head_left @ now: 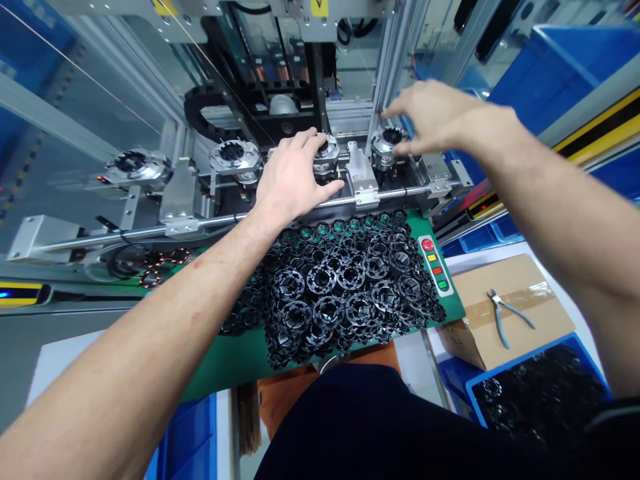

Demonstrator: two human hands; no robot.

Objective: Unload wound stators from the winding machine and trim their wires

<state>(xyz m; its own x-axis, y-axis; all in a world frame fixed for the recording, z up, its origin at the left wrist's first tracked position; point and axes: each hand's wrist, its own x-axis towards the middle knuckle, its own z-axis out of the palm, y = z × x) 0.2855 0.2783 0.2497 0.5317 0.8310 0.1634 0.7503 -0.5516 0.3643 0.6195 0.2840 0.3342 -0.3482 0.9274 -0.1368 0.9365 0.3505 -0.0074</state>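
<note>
My left hand (293,175) reaches over the third metal fixture (326,152), its thumb spread away from the extended fingers. The fingertips lie at the fixture's top; whether they touch it is hidden. My right hand (430,119) is spread beside the rightmost fixture (386,145), with thumb and fingers apart around its near side. A black slotted ring (392,136) sits in that fixture. Another black ring (232,153) is seated in the second fixture, left of my left hand. The leftmost fixture (137,167) also bears a black ring. Neither hand visibly holds a part.
Many black rings (327,310) are heaped on the green table (225,367). Copper-wound rings (150,277) lie at left, partly behind my forearm. A button panel (435,265) is at right. Pliers (500,313) rest on a cardboard box (530,283) above a blue bin (473,393).
</note>
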